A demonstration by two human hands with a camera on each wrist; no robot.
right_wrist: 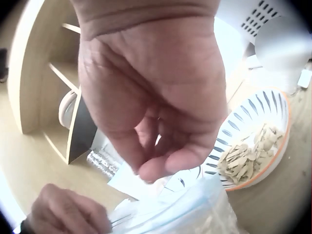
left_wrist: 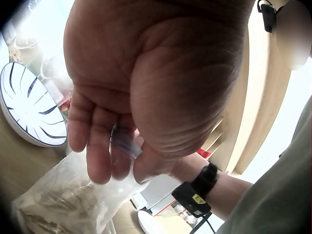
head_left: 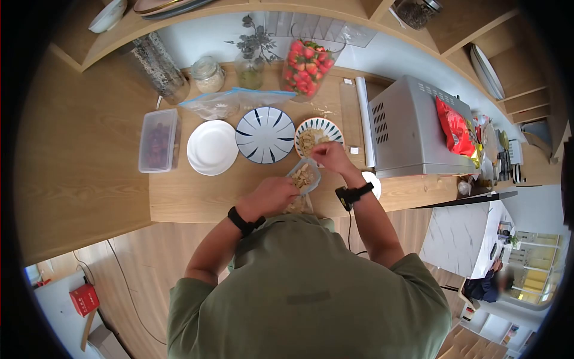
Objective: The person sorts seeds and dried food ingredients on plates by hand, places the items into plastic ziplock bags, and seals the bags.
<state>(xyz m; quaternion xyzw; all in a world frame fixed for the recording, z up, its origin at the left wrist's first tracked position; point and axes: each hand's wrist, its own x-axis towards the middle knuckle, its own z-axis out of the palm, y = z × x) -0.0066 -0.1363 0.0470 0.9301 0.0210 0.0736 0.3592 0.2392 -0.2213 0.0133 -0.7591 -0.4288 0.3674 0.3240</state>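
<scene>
A clear zip bag (left_wrist: 73, 200) of pale dried slices stands upright at the counter's front edge, its mouth spread. My left hand (head_left: 274, 195) pinches the bag's rim between thumb and fingers. Over the other side of the mouth is my right hand (right_wrist: 161, 97), fingers curled and fingertips drawn together, close above the blue zip strip (right_wrist: 195, 192). I cannot tell whether anything is between those fingertips. Just beyond the bag, a striped bowl (head_left: 336, 133) with an orange rim holds more pale slices (right_wrist: 251, 153).
Left of the bowl sit a blue-striped plate (head_left: 265, 135), white plates (head_left: 211, 148) and a lidded plastic box (head_left: 159, 141). Behind stand flat zip bags (head_left: 212, 106), a jar (head_left: 207, 74) and a container of strawberries (head_left: 308, 69). A grey microwave (head_left: 397, 128) bounds the right side.
</scene>
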